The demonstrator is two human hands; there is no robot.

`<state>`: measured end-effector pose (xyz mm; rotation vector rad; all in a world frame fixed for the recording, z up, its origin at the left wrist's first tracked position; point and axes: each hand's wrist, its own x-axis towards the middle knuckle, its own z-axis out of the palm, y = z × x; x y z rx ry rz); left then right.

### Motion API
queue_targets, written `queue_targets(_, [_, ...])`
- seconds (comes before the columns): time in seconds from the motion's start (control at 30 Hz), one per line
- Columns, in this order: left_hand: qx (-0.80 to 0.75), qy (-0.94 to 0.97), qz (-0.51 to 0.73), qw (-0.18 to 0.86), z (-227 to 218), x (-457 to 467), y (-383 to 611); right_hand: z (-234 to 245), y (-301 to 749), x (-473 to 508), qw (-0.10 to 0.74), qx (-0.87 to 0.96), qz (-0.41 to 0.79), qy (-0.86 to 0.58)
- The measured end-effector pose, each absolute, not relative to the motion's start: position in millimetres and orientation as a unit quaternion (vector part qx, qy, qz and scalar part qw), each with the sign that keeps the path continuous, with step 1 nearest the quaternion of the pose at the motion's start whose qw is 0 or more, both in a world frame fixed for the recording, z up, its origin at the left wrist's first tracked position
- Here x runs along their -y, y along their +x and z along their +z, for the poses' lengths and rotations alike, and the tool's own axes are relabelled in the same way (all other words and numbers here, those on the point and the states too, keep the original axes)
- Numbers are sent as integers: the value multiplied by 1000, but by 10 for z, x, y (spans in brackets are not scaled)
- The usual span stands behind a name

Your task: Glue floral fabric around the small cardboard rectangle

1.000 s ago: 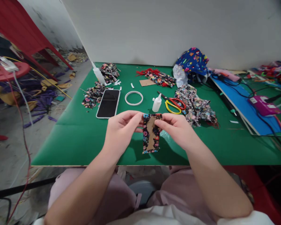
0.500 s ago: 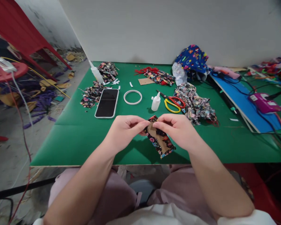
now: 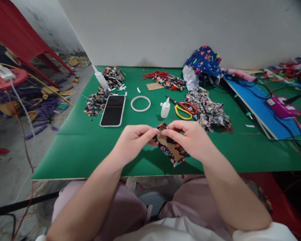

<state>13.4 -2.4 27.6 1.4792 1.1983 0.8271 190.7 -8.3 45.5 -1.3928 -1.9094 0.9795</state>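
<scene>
Both my hands hold a small cardboard piece wrapped in dark floral fabric (image 3: 172, 150) just above the near part of the green table (image 3: 90, 147). My left hand (image 3: 132, 140) pinches its upper left corner with closed fingers. My right hand (image 3: 190, 139) pinches the top edge from the right, its fingers closed over the fabric fold. The piece slants down to the right, with its brown cardboard face up.
Beyond my hands lie a phone (image 3: 112, 110), a white tape ring (image 3: 140, 103), a small glue bottle (image 3: 165, 108) and red-and-yellow scissors (image 3: 184, 109). Floral fabric scraps (image 3: 208, 112) and a blue cloth (image 3: 203, 60) sit at the back right; a blue board (image 3: 261, 110) with cables lies at the right.
The fabric-covered piece has swung from hanging upright to slanting down to the right. Both hands have kept their pinch on its top edge and barely moved.
</scene>
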Motion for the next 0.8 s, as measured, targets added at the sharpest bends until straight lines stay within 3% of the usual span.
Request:
queue_targets(0.23, [-511, 671, 321, 430, 310, 66, 136, 474, 1913, 92, 291, 714, 362, -523])
queue_targets(0.5, [-484, 626, 324, 519, 317, 37, 128, 447, 1898, 81, 306, 699, 396, -511])
queue_targets(0.67, [-543, 584, 377, 472, 312, 43, 119, 429, 1935, 44, 312, 661, 471, -493])
queue_targets(0.8, [-547, 561, 413, 464, 285, 31, 98, 413, 1964, 35, 294, 674, 462, -496])
